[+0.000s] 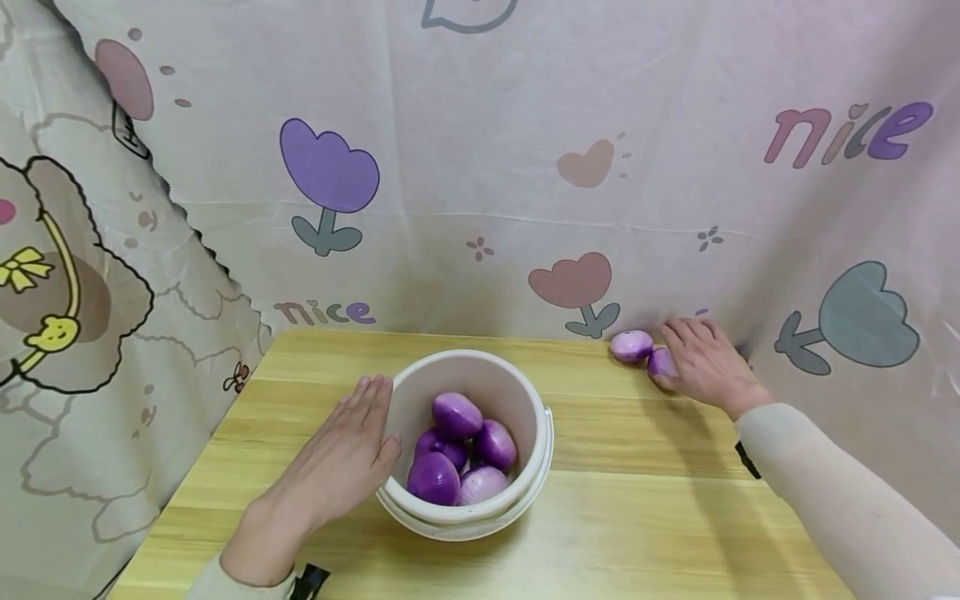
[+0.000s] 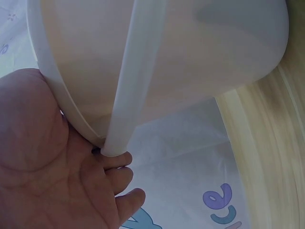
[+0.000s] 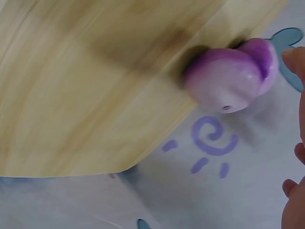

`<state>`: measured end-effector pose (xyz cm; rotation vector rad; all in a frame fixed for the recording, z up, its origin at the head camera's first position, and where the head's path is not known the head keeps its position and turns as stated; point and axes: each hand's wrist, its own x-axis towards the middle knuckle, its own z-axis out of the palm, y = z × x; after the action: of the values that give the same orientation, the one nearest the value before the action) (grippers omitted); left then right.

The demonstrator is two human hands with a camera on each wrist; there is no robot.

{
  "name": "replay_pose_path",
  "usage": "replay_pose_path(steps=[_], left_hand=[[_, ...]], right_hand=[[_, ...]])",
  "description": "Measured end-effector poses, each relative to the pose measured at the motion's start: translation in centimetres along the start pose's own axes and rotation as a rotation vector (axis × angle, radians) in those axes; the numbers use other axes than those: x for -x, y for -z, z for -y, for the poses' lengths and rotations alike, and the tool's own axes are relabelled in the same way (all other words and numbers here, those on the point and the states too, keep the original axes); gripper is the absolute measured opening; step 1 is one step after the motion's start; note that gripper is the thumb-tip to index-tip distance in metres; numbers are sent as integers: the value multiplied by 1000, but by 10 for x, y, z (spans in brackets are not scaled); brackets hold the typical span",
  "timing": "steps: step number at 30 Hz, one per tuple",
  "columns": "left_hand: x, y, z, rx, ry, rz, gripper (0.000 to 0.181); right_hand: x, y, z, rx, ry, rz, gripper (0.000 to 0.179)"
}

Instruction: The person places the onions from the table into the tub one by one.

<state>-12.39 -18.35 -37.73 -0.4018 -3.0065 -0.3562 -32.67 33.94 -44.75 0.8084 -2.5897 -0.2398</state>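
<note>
A white bucket [image 1: 471,510] stands on the table with several purple onions [image 1: 495,445] inside it. My left hand [image 1: 330,458] rests against the bucket's left rim, its fingers fairly straight. In the left wrist view, the palm [image 2: 52,171] touches the rim beside the white handle [image 2: 136,76]. Over at the table's far right, my right hand [image 1: 703,363] reaches over a purple onion [image 1: 662,367] and partly hides it. Another onion [image 1: 632,345] lies just left of that one. The right wrist view shows a gap between the fingers [image 3: 296,62] and the nearer onion [image 3: 224,81].
A light wooden table [image 1: 622,517] carries everything. Behind it and along both sides hangs a printed cloth [image 1: 465,167] with flowers and lettering. The two loose onions lie close to the table's back edge, near that cloth.
</note>
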Motion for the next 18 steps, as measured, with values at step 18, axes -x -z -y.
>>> replay_pose_path(steps=[18], left_hand=[[1, 1, 0, 5, 17, 20, 69]], right_hand=[[15, -36, -12, 49, -8, 267, 87]])
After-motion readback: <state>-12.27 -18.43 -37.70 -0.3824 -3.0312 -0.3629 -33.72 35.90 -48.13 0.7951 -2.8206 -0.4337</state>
